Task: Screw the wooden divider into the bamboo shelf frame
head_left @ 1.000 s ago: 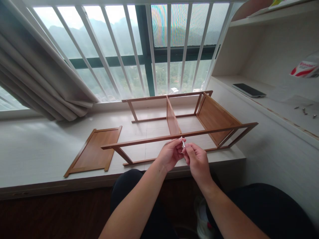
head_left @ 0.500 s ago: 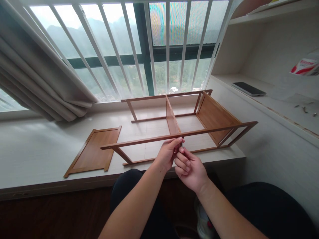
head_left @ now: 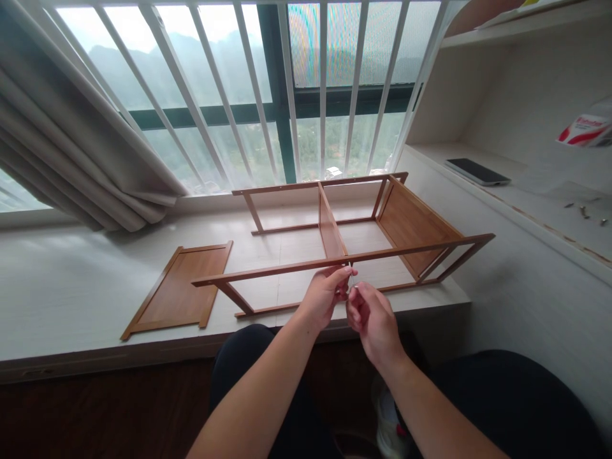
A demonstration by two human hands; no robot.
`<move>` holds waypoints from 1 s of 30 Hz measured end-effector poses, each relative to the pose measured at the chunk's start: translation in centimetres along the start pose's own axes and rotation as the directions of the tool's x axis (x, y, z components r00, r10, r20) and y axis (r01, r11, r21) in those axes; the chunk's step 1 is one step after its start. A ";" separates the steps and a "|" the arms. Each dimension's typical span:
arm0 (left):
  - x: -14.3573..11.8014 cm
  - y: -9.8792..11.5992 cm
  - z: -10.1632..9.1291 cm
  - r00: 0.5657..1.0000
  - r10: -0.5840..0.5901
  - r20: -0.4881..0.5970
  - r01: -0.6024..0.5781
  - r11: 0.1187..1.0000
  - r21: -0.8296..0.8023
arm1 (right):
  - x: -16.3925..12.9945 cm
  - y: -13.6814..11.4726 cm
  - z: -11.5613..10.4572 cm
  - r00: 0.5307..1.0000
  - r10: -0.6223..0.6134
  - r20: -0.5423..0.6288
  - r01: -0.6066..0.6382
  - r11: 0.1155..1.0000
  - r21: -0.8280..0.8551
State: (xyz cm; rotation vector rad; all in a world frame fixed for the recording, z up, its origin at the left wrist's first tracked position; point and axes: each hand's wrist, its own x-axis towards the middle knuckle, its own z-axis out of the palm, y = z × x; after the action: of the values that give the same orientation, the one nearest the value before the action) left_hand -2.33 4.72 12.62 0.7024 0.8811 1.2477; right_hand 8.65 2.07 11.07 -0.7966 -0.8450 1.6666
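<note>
A half-built wooden rack frame [head_left: 406,220] lies on its side on the white window ledge [head_left: 71,293]. Its near rail [head_left: 287,268] runs left to right in front of me. Both my hands meet just under that rail where the middle divider panel [head_left: 329,233] joins it. My left hand [head_left: 327,296] pinches a small metal piece against the rail's underside; the piece is almost hidden by the fingers. My right hand [head_left: 373,322] grips a small thin metal tool [head_left: 352,287], fingers curled, touching the left fingertips.
A loose wooden panel [head_left: 184,290] lies flat on the ledge to the left. A curtain [head_left: 71,146] hangs at far left before the barred window. On the right shelf sit a phone [head_left: 475,172], a plastic bag [head_left: 586,131] and small screws [head_left: 584,211].
My right hand turned over beside the left: fingers curled downward half a second ago, now rotated back up. The left hand stayed at the rail. The frame has not moved.
</note>
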 end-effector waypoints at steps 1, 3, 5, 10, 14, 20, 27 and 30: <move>0.0 0.0 0.0 1.000 0.002 0.004 -0.002 1.000 -0.006 | -0.1 0.0 -0.1 0.997 -0.078 -0.020 0.075 0.990 -0.119; 0.1 0.0 0.0 1.000 -0.009 0.011 0.009 1.000 -0.023 | -0.2 -0.3 -0.3 0.981 -0.195 -0.005 0.182 0.924 -0.337; 0.1 0.1 0.0 1.000 -0.026 0.010 0.026 0.998 -0.052 | -0.3 -0.7 -0.4 0.963 -0.266 0.041 0.251 0.830 -0.498; 0.1 0.2 0.0 0.998 -0.068 -0.015 0.065 0.988 -0.138 | -0.1 -1.4 -0.5 0.917 -0.377 0.129 0.345 0.591 -0.729; 0.3 0.0 -0.1 0.996 -0.084 -0.025 0.078 0.980 -0.183 | 0.2 -1.4 -0.7 0.895 -0.415 0.161 0.366 0.479 -0.798; 0.2 -0.2 0.2 0.992 -0.124 -0.020 0.115 0.959 -0.257 | 0.5 -1.7 -0.7 0.875 -0.447 0.186 0.383 0.403 -0.831; 0.1 -0.6 0.2 0.980 -0.200 -0.008 0.184 0.915 -0.358 | 0.5 -2.1 -0.4 0.862 -0.465 0.203 0.395 0.364 -0.843; 0.1 -0.8 0.3 0.980 -0.199 -0.021 0.177 0.907 -0.381 | 0.6 -2.2 -0.3 0.864 -0.464 0.197 0.386 0.357 -0.851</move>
State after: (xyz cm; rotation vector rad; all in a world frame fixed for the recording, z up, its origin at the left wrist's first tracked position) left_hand -1.66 4.65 12.06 0.2653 0.7083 1.2221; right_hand 9.88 3.12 12.70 -1.1720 -1.7443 0.6064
